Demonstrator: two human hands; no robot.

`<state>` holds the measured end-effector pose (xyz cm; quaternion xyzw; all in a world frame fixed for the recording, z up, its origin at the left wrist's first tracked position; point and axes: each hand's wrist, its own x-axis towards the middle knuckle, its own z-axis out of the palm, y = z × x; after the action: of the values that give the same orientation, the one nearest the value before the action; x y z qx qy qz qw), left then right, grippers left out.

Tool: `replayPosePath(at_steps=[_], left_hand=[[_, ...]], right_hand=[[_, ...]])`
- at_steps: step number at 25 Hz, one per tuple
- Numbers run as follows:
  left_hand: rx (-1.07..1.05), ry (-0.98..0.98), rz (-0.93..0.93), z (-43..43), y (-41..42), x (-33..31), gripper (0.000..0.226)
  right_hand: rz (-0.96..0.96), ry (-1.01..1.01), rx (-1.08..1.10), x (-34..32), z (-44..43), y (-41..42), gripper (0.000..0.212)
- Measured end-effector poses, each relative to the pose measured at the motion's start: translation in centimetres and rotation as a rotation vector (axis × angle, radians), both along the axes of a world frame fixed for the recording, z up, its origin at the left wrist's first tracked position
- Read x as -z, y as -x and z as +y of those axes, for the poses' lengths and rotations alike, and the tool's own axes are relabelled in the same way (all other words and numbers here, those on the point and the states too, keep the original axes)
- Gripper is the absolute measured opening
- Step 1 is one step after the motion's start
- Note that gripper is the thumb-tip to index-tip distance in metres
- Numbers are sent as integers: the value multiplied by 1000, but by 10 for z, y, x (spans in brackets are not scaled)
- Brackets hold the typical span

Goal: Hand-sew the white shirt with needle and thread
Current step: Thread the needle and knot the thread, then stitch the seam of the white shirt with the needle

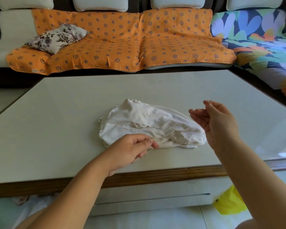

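Observation:
A crumpled white shirt [149, 124] lies in the middle of the pale table [56, 123]. My right hand [216, 123] is raised above the shirt's right end and pinches a thin needle [211, 100] between thumb and forefinger, its tip poking up past the fingertips. My left hand [132, 151] hovers at the shirt's near left edge, fingers curled, pinching a pale thread [151, 148] that trails down below the fingertips. The thread between the two hands is too fine to follow.
A sofa with an orange patterned cover [122, 42] and a floral pillow [58, 38] runs behind the table. A colourful quilt [261, 45] covers the seat at right. A yellow bag [229, 202] lies on the floor by the table's wooden front edge [155, 176].

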<state>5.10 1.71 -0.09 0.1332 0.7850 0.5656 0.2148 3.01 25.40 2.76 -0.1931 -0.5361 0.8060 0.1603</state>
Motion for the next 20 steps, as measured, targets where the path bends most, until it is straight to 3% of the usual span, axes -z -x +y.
replayPosePath(at_steps=[4,6,8,10,12,15,18,20], left_hand=[[92,-192,-130,-11,-24,-23,37],[26,-20,-22,-15,-26,-20,37],[-214,229,247,-18,-15,-9,23],[-384,270,419,-20,-3,-1,14],[-415,298,508,-18,14,5,18],[-412,493,631,-10,43,9,23],[-370,698,750,-9,62,15,24],[-333,686,766,-14,72,22,25]], right_hand=[[39,-202,65,-3,-1,-22,8],[42,-305,11,-3,-2,-32,9],[20,-430,-71,0,-4,-37,11],[-13,-581,-169,6,-8,-34,11],[-50,-740,-259,12,-13,-26,10],[-60,-945,-317,23,-21,-10,9],[-26,-1154,-281,31,-27,5,11],[23,-1262,-250,39,-32,15,11]])
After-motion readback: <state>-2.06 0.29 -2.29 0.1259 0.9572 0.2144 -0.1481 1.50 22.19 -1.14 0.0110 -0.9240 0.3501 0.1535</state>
